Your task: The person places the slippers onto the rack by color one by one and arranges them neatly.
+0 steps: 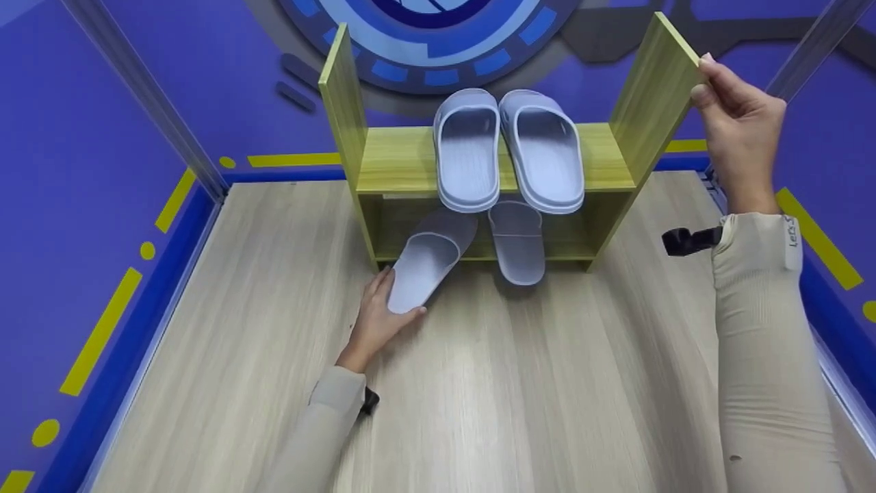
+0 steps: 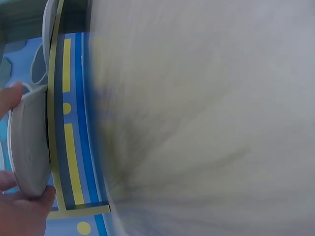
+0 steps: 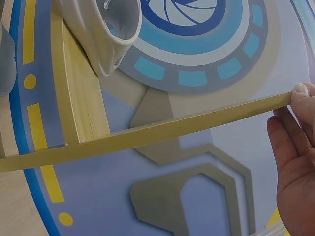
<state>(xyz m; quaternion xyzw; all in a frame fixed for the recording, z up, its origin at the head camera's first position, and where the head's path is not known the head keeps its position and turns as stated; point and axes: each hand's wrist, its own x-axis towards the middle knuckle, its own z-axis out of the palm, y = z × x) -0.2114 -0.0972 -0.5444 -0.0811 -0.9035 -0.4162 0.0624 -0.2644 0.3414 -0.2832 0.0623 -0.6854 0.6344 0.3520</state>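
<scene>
A small wooden shoe rack stands against the back wall, with two tall side panels and two levels. My left hand grips the heel end of a pale grey slipper, which lies at a slant with its toe inside the lower level. In the left wrist view, fingers and thumb hold that slipper by its edges. My right hand pinches the upper front edge of the rack's right panel between thumb and fingers.
A pair of light grey clogs, the left clog and the right clog, sits on the upper shelf. Another slipper sticks out of the lower level. Blue printed walls enclose the wood-patterned floor.
</scene>
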